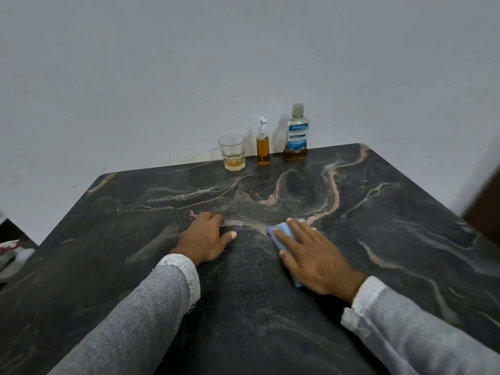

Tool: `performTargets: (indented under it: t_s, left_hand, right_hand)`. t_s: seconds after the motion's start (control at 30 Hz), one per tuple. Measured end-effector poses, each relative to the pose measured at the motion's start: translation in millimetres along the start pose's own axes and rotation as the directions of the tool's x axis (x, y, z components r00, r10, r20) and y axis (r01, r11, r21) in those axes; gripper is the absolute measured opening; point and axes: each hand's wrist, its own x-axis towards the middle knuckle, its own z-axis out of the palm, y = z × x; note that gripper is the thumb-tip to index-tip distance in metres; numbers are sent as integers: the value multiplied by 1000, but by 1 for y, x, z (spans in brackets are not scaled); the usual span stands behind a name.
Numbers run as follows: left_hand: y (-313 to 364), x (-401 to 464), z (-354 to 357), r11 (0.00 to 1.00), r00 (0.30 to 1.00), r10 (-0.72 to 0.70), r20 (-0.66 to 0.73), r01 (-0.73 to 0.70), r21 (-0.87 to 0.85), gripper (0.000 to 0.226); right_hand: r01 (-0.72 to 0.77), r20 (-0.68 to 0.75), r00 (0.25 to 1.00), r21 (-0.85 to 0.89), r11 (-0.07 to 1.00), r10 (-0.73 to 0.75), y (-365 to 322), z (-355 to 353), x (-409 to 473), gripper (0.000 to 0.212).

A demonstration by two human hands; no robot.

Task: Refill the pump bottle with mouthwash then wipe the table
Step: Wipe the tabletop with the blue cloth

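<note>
A small pump bottle (263,147) filled with amber liquid stands at the table's far edge, its white pump head on. Right of it stands the mouthwash bottle (296,133) with a blue label, capped, with a little amber liquid at its bottom. My right hand (311,253) lies flat with straight fingers on a blue cloth (284,234), pressing it onto the dark marble table (392,226) near the middle. My left hand (205,239) rests palm down on the table beside it, fingers slightly bent, holding nothing.
A clear glass (233,152) with a shallow layer of amber liquid stands left of the pump bottle. A plain wall rises behind the table. Some blurred items (10,253) sit on a lower surface at the far left. A dark edge (484,204) shows at the right.
</note>
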Motion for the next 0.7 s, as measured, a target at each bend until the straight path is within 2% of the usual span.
performTargets:
  t_s: [0.17, 0.27, 0.37, 0.53, 0.7]
  left_hand:
    - [4, -1, 1, 999, 1000, -3, 10, 3, 35, 67]
    - [5, 0, -1, 999, 999, -20, 27, 19, 38, 67]
    - [7, 1, -4, 999, 998, -38, 43, 37, 30, 65]
    - [14, 4, -8, 997, 995, -77, 59, 76, 20, 63]
    - [27, 12, -7, 999, 999, -44, -8, 44, 0, 62]
  right_hand:
    - [-282, -29, 959, -12, 959, 282, 66, -13, 12, 58]
    - [-351, -5, 936, 18, 936, 351, 63, -16, 46, 57]
    - [-287, 12, 958, 9, 958, 287, 35, -14, 71, 56]
    - [-61, 17, 998, -11, 998, 61, -17, -4, 53, 57]
    - [67, -1, 998, 0, 998, -67, -4, 0, -5, 59]
